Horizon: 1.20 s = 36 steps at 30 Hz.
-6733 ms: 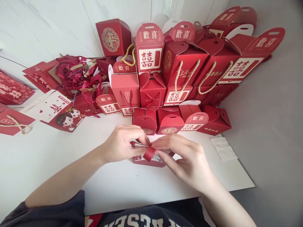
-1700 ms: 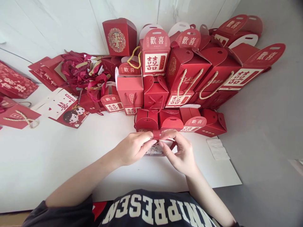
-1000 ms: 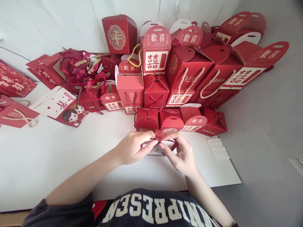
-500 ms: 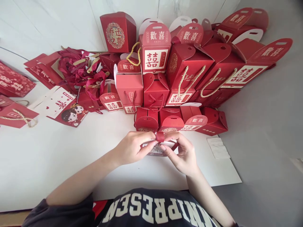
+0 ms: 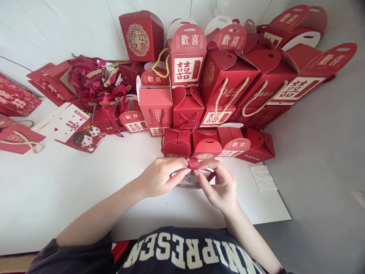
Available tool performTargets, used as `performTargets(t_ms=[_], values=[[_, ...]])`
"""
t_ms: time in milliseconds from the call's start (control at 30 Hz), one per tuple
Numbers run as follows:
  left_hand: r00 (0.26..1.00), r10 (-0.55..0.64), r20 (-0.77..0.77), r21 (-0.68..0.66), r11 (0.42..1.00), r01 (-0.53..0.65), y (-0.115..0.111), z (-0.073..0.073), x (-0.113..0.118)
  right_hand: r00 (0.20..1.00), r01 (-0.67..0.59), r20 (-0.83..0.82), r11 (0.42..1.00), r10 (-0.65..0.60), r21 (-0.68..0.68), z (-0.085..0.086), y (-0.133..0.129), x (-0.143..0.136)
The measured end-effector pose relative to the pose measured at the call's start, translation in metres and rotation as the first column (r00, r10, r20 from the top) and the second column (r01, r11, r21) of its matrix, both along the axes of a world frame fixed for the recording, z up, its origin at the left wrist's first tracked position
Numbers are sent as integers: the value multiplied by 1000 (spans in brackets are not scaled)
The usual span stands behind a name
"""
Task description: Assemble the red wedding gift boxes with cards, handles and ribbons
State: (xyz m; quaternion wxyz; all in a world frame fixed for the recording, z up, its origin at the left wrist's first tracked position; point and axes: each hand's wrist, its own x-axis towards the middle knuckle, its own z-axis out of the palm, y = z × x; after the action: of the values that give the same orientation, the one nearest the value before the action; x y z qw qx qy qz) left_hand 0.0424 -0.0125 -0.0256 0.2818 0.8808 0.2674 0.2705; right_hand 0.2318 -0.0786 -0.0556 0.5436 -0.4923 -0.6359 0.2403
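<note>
One ribbon loop [image 5: 193,163], two hands [image 5: 191,180]

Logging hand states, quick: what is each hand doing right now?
Left hand: closed, pinching the red ribbon above the small box.
Right hand: closed, pinching the same ribbon from the other side.
</note>
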Motion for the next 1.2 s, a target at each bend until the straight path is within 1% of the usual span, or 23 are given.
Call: performTargets(t_ms=[100, 200, 300, 467, 633, 800, 867, 933, 1033, 1133, 1200], values=[[1000, -8, 0, 20, 1000, 8, -2, 0, 1, 1000, -8, -14, 1000, 8, -19, 1, -1, 0], [998, 56, 31, 76, 995, -59, -5, -3, 4, 999, -35, -37, 999, 33, -42, 1, -1, 1], [995, 86, 43, 82, 993, -90, -7, -5, 5, 999, -28, -17, 999, 28, -35, 1, 0, 2], [999, 32, 37, 76, 997, -34, -5, -4, 3, 999, -37, -16, 998, 36, -42, 0, 1, 1], [1000, -20, 13, 102, 995, 18, -1, -3, 1, 999, -36, -14, 999, 35, -35, 1, 1, 1], [996, -90, -23, 157, 983, 92, 7, -5, -3, 999, -53, -13, 998, 52, -35, -1, 1, 0], [995, -93, -38, 168, 981, 98, 10, -4, -6, 998, -55, 7, 998, 55, -29, -1, 1, 2], [994, -85, -61, 128, 988, 92, 10, -1, -7, 995, -94, 31, 995, 95, -36, 1, 3, 6], [999, -24, -48, 4, 1000, 24, 7, 3, -5, 972, -228, 53, 972, 231, -51, 7, 7, 14], [995, 78, 57, -119, 990, -70, 2, 2, 1, 945, -314, 84, 948, 317, -50, 13, 12, 19], [985, 115, 132, -204, 975, -86, -1, -1, 5, 929, -348, 115, 936, 351, -45, 16, 14, 19]])
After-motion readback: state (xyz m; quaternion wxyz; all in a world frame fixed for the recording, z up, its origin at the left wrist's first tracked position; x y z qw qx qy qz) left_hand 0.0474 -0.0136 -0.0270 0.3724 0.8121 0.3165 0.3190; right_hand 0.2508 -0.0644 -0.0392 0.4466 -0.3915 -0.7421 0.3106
